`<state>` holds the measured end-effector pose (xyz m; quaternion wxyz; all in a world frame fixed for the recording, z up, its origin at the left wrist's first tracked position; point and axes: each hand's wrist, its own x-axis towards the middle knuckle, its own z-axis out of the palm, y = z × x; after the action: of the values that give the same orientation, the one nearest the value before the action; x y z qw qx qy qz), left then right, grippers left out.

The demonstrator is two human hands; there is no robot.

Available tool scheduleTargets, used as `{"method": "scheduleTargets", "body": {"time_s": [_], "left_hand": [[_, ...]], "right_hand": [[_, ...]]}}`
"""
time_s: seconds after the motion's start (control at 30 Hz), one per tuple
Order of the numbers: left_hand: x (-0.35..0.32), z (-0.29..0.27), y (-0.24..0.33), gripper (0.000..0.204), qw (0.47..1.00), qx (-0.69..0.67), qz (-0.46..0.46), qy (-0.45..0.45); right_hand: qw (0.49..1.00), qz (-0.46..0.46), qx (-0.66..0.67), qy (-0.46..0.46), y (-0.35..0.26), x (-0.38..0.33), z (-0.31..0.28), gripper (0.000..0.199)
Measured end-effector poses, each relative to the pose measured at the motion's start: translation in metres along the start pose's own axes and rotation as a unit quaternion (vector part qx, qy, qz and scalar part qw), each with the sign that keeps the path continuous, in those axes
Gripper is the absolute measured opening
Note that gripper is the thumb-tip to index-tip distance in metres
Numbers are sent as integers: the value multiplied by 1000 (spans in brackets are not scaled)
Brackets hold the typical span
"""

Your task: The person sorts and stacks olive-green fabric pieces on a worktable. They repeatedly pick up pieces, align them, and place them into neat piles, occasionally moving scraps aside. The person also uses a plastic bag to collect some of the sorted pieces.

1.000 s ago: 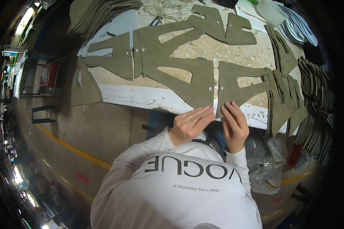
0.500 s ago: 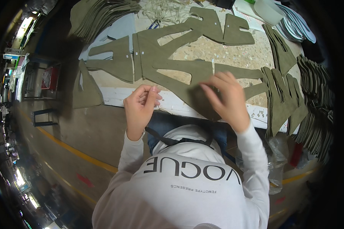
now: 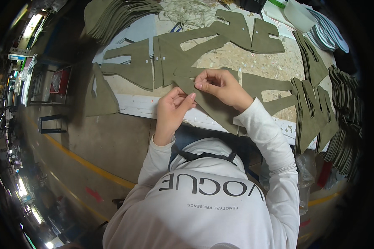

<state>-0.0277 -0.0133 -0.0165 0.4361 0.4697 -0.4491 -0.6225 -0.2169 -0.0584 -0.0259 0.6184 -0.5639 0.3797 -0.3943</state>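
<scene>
Flat olive-green cut pieces, looking like fabric or felt, lie over the table. The nearest cut piece [image 3: 214, 106] has its tip hanging at the table's front edge, under my hands. My left hand [image 3: 173, 108] hovers at that piece's left edge, its fingers curled and the thumb laid against them. Just to its right, my right hand [image 3: 222, 88] is closed in a pinch above the same piece. Whatever either hand holds is too small or hidden to make out. Small white stickers show on several pieces, among them the forked piece [image 3: 170, 62] farther left.
Thick stacks of olive pieces stand at the back left [image 3: 116, 18] and the right [image 3: 347, 112]. Smaller layered pieces [image 3: 311, 108] overhang the right edge. At the back lie a tangle of pale strips [image 3: 187, 14], a translucent container [image 3: 299, 16] and a pale-blue stack [image 3: 326, 31].
My right hand has moved left, from the middle of the near piece toward my left hand, and its fingers have closed into a pinch. The view has shifted slightly.
</scene>
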Motion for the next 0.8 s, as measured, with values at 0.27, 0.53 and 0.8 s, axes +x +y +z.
{"method": "scheduleTargets", "body": {"time_s": [0.27,0.53,0.8], "left_hand": [[-1,5,2,10,999,-35,1,10],[0,6,3,12,999,-21,-8,24],[4,6,-7,13,996,52,30,70]], "right_hand": [[998,52,-4,-19,-6,-2,-3,17],[999,29,16,-1,1,-1,1,10],[995,-26,-94,32,-23,0,-10,15]]}}
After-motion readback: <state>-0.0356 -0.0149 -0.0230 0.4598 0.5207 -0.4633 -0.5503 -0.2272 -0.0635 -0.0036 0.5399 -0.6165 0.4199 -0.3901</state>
